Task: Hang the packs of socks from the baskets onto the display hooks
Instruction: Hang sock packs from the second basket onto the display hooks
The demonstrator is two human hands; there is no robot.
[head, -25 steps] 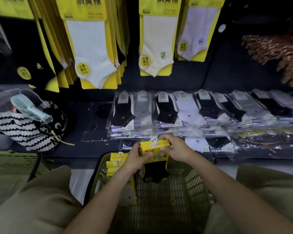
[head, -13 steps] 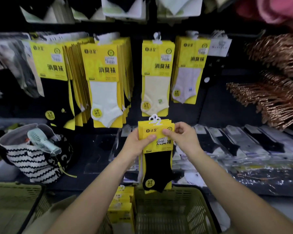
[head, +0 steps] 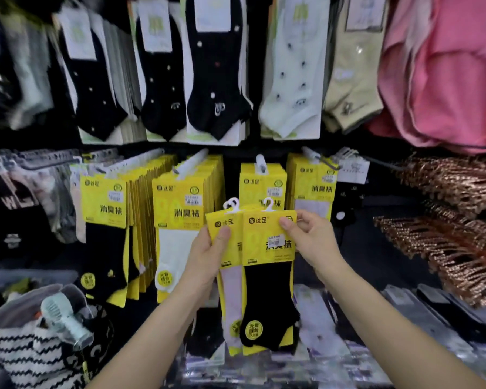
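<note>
I hold yellow sock packs in front of the display wall. My right hand [head: 309, 240] pinches the top right corner of the front pack with a black sock [head: 268, 276]. My left hand [head: 208, 254] grips the pack behind it, which holds a pale lilac sock [head: 227, 279] and is fanned out to the left. Both packs have white plastic hangers on top. Just behind them hang yellow packs on display hooks: a short row [head: 263, 186] in the middle, another [head: 312, 181] to its right, and fuller rows [head: 185, 203] at the left. The baskets are out of view.
A row of loose socks on cards [head: 216, 66] hangs above. Pink garments [head: 446, 80] and copper-coloured fringed items [head: 455, 220] fill the right side. A striped bag with a small fan [head: 54, 332] sits at the lower left. Bagged socks [head: 404, 318] lie on the shelf below.
My view has tilted up from the basket to the display wall. Both hands have raised the packs, and the front black-sock pack has been slid to the right, apart from the lilac one.
</note>
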